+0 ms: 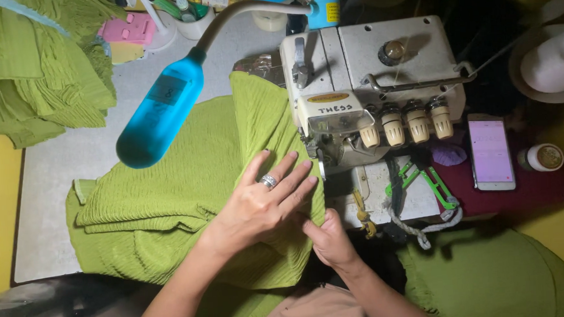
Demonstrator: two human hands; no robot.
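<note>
Single head-worn view, looking steeply down, close over the table [76, 156] and sewing machine [368, 77].

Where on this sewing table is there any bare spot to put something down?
Bare grey table lies between the folded green pile, the blue lamp and the green fabric under the left hand. Right of the sewing machine, phone and clutter crowd it.

A cream overlock sewing machine [381, 89] stands on the grey table [70, 169]. Left of the machine, a blue gooseneck lamp [157, 113] hangs over the table. Far left of it lies a heap of folded green cloth [33, 68]. Right of the machine lies a lit phone [491, 153], with a small round jar [543, 157] beyond. Just below the machine lie green-handled snips [431, 179].
</note>
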